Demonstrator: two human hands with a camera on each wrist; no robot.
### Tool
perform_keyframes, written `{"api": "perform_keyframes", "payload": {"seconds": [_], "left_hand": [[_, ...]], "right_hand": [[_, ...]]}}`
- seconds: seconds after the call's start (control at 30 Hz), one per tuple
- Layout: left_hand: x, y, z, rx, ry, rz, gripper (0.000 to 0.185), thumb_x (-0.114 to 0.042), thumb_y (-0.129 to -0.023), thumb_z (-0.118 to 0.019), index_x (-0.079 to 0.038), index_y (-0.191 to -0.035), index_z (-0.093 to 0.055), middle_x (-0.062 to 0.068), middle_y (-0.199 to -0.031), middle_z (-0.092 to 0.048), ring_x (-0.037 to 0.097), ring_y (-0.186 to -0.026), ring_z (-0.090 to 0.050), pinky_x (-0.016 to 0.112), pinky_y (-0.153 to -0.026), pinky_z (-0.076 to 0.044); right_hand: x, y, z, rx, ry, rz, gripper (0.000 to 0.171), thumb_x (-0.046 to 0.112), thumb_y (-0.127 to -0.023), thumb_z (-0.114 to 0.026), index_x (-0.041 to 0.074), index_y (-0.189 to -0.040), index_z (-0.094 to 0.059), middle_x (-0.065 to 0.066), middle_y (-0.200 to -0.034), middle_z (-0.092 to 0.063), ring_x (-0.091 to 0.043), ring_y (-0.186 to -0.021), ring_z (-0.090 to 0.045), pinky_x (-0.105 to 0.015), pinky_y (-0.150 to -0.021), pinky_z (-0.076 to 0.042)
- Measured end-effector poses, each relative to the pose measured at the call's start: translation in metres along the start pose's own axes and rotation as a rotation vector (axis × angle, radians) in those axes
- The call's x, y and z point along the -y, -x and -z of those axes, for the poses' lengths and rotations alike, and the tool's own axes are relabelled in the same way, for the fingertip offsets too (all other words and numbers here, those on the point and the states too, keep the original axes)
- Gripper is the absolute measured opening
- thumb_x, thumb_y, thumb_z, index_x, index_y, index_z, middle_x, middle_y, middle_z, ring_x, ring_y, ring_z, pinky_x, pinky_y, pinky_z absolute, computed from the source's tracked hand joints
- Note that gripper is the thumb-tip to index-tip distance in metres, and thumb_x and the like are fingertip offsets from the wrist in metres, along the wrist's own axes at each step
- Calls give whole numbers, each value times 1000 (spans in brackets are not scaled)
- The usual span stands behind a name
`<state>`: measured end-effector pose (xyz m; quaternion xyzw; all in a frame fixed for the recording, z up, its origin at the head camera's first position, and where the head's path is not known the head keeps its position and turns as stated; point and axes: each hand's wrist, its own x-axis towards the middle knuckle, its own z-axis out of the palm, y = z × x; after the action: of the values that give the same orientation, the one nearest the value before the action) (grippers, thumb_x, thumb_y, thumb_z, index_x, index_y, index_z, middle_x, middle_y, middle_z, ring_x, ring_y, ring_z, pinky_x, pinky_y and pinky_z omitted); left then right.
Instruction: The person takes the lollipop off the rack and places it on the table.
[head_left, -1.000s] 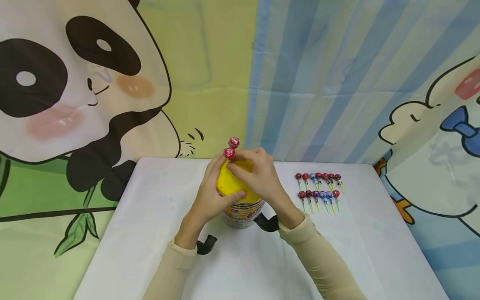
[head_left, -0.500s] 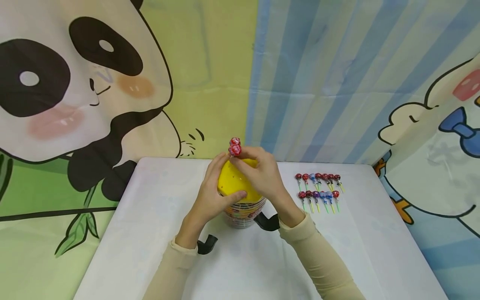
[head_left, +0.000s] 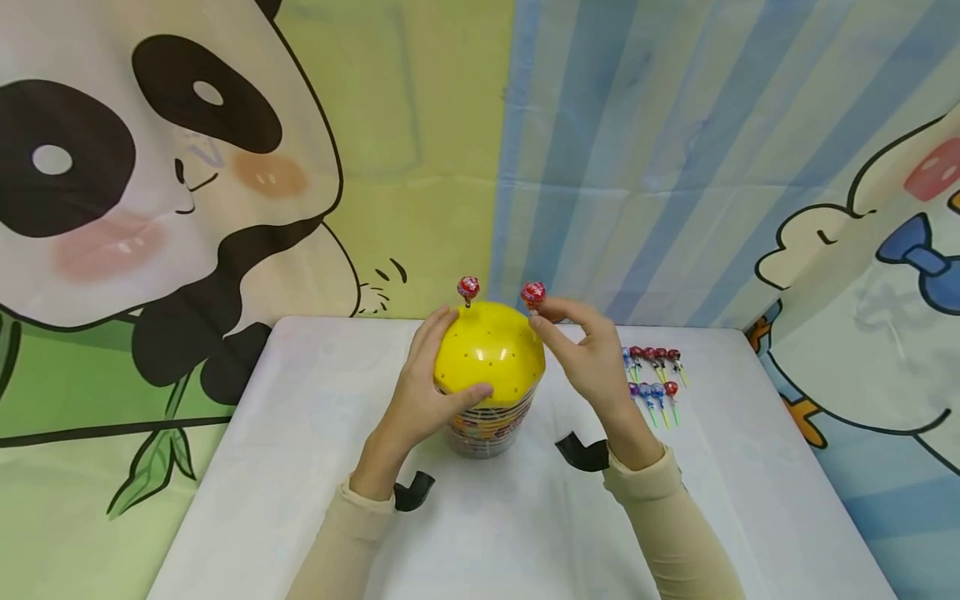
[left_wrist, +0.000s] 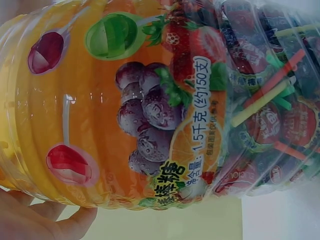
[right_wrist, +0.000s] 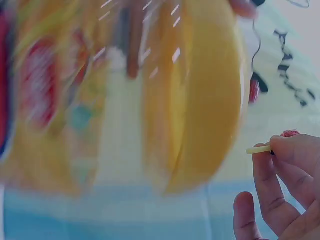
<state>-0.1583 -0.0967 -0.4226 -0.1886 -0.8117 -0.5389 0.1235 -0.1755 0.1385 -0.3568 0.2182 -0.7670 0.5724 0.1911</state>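
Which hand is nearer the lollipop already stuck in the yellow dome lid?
Left. The left hand grips the yellow dome lid, fingertips beside that lollipop; the right hand pinches another lollipop further right.

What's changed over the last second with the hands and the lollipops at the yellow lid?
The right hand drew away to the right off the yellow lid, taking the lollipop it pinches with it. Unchanged: one lollipop in the lid, the left hand holding the jar, and the rows of lollipops on the table.
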Motion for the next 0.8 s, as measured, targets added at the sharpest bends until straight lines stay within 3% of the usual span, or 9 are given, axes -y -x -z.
{"api": "perform_keyframes", "payload": {"seconds": [0.17, 0.23, 0.3, 0.4, 0.53, 0.67, 0.8], "left_hand": [[0, 0, -1, -5, 4, 2, 93, -55, -77, -80, -41, -155, -30, -16, -161, -20, 20, -138, -37, 55, -101, -44], [0, 0, -1, -6, 4, -2, 93, -55, -77, -80, -40, -155, -31, -13, -161, -20, 21, -138, -36, 55, -101, -43], [0, 0, -1, -7, 4, -6, 93, -56, -77, -79, -39, -155, -31, -12, -162, -20, 21, -139, -36, 56, -102, -43], [0, 0, -1, -7, 4, -7, 93, -57, -78, -79, -39, -155, -30, -10, -162, -20, 21, -139, -36, 56, -102, -43], [0, 0, -1, -9, 2, -12, 93, -57, -78, -78, -40, -155, -30, -7, -162, -21, 21, -139, -36, 56, -102, -43], [0, 0, -2, -10, 3, -14, 93, -57, -78, -79, -39, -155, -31, -5, -162, -22, 21, -138, -37, 56, -101, -43], [0, 0, -1, -8, 5, -9, 93, -56, -78, -79, -39, -155, -31, -8, -162, -21, 21, -139, -36, 56, -102, -43]], "right_hand": [[-24, 12, 31, -49, 86, -84, 21, -2, -92, -69, -3, -112, -73, -16, -101, -70, -16, -94, -57, -35, -84, -44], [-32, 17, 44, -65, 129, -136, 21, -1, -92, -69, -4, -113, -73, -14, -100, -69, -15, -91, -58, -25, -67, -45], [-40, 22, 57, -78, 170, -180, 21, 3, -94, -69, -2, -113, -73, -11, -100, -70, -12, -89, -60, -21, -58, -43], [-54, 30, 77, -93, 208, -215, 21, 12, -95, -70, 3, -114, -74, -7, -101, -70, -10, -91, -59, -20, -58, -43], [-73, 47, 103, -107, 315, -281, 27, 24, -97, -68, 6, -118, -73, -6, -107, -69, -9, -94, -58, -28, -76, -45], [-94, 68, 128, -125, 428, -399, 35, 33, -98, -66, 7, -121, -72, -6, -106, -69, -8, -93, -55, -35, -76, -42], [-120, 86, 154, -113, 525, -512, 40, 35, -100, -62, 6, -125, -69, -15, -110, -69, -18, -97, -57, -38, -73, -44]]}}
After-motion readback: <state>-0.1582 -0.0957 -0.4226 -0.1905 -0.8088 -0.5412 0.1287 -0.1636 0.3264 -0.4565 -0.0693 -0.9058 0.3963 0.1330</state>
